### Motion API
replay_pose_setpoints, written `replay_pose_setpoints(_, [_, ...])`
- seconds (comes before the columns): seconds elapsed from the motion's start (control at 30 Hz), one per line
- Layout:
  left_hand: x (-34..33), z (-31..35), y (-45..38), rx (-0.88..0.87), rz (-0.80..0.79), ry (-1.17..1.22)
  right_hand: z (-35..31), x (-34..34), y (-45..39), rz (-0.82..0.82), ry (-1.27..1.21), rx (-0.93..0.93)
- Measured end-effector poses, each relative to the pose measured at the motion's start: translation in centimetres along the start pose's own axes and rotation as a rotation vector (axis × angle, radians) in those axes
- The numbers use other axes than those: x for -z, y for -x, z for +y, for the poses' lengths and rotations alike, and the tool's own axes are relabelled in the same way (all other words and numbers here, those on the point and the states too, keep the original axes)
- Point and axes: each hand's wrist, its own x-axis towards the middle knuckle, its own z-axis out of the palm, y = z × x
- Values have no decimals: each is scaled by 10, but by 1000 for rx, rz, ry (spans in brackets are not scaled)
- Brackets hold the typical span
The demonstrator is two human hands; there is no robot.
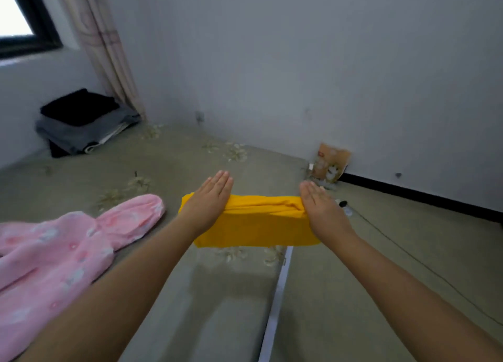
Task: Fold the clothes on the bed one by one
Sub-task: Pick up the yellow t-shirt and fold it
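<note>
- On the olive-green flower-print bed point(174, 160), a folded bright-yellow cloth garment point(255, 225) lay close to the near right edge, the person's left hand point(209, 198) and right hand point(321, 209) pressing its two ends.
- Both hands lay flat, fingers straight and together, grasping nothing; the right thumb could not be seen.
- A rumpled ridge ran along the yellow bundle's far edge, so the fold appeared loose and might spring open once the palms lifted.
- The bundle's near right corner reached the bed's edge above the floor point(408, 252); a push that way could tip it off.
- A fluffy pink button-front fleece garment point(62, 250) lay unfolded just left, its sleeve near enough to snag.
- A stack of dark folded clothes point(81, 122) sat in the far corner.
</note>
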Motion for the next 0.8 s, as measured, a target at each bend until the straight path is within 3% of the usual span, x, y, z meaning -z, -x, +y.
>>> replay_pose_setpoints(0.03, [11, 5, -24, 11, -53, 4, 24, 8, -7, -32, 82, -9])
replay_pose_setpoints(0.13, [38, 27, -104, -19, 35, 5, 94, 18, -26, -22, 27, -77])
replay_pose_setpoints(0.27, [68, 69, -220, -44, 73, 8, 200, 21, -56, 5, 130, -130])
replay_pose_setpoints(0.37, [94, 104, -303, -90, 52, 30, 293, 8, -70, -135, 137, -223])
replay_pose_setpoints(0.47, [116, 130, -383, -98, 82, 50, 368, 3, -95, -117, 106, -269])
replay_pose_setpoints(0.8, [97, 126, -587, -19, 110, 59, 523, -68, -239, -106, 108, -242])
